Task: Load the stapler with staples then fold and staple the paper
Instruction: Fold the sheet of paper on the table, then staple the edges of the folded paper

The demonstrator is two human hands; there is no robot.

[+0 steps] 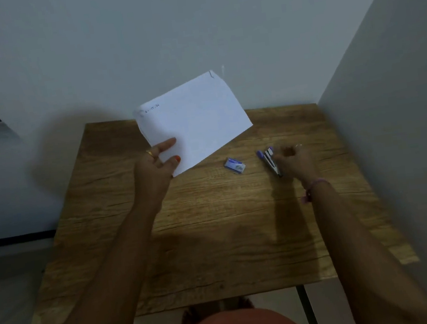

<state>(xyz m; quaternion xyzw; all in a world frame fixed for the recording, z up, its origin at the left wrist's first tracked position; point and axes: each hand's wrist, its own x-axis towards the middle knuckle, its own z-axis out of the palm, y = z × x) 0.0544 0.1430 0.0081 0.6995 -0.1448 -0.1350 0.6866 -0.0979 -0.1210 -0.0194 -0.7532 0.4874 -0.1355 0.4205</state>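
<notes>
The left hand (158, 160) pinches the near-left corner of the paper (194, 121), lifted above the far side of the desk (217, 242). A staple box (235, 165) lies mid-desk. The right hand (294, 158), fingers curled, reaches the stapler (271, 161) lying at right; whether it grips is unclear. Holding the sheet steady while lifting the stapler would likely help.

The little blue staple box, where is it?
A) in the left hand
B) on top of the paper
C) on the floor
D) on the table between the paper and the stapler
D: the staple box lies on the table, right of the paper and left of the stapler, with no hand touching it.
</notes>
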